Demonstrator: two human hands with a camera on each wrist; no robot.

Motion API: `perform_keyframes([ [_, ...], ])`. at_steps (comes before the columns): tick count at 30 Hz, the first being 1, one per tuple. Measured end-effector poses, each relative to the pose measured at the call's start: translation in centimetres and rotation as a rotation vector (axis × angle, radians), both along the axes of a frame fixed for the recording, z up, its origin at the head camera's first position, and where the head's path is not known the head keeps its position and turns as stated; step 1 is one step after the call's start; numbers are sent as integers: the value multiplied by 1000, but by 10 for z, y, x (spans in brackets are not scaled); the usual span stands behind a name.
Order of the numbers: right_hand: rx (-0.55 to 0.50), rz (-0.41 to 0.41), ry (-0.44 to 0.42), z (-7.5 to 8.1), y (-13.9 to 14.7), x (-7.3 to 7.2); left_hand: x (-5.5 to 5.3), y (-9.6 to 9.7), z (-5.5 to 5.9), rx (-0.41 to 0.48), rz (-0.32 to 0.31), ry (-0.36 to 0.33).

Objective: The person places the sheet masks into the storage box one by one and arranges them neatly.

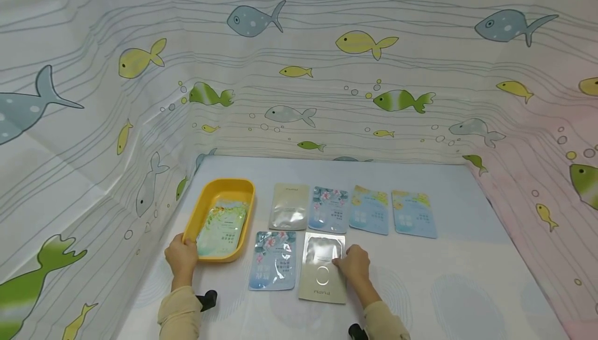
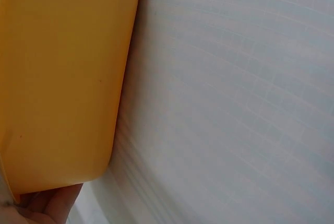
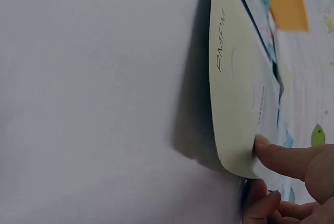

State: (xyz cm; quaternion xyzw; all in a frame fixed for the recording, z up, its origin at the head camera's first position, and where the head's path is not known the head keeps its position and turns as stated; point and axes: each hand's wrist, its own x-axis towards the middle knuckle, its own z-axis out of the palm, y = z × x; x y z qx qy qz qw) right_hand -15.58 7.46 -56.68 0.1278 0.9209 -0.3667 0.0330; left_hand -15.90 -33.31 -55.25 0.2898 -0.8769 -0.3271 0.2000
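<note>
My left hand (image 1: pixel 181 255) grips the near left corner of a yellow plastic tray (image 1: pixel 250 210); in the left wrist view the tray's outer wall (image 2: pixel 62 78) fills the left side, with fingers (image 2: pixel 57 203) at its lower end. A green and white face mask sachet (image 1: pixel 223 228) lies inside the tray. With thumb and fingers my right hand (image 1: pixel 355 264) pinches the right edge of a silver-beige PMPM mask sachet (image 1: pixel 322 283). In the right wrist view this sachet (image 3: pixel 235 104) is tilted, its near edge casting a shadow on the table.
A blue floral sachet (image 1: pixel 273 262) lies left of the pinched one. Behind stand in a row a beige sachet (image 1: pixel 288 207), another floral sachet (image 1: pixel 328 210) and two blue-yellow sachets (image 1: pixel 369 210). A fish-patterned curtain (image 1: pixel 299 85) surrounds the white table (image 1: pixel 458 277).
</note>
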Motion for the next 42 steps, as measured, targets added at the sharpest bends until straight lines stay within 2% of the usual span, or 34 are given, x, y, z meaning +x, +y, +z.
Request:
perform_keyframes([
  [10,-112,26,-31,0,14,0,0,1,0,-2,4,2],
  [13,-200,44,-70,3,20,-1,1,2,0,-3,2,-1],
  [18,-415,72,-155,9,30,-4,0,3,1,-11,-4,-2],
  [23,-541,72,-166,20,37,-5,0,4,2,-16,-1,7],
  [28,-588,85,-146,29,41,-5,1,3,1,-12,1,8],
  [33,-609,108,-131,31,42,-6,1,1,0,3,5,-4],
  [42,-663,133,-85,40,33,-12,0,0,-1,7,1,-9],
])
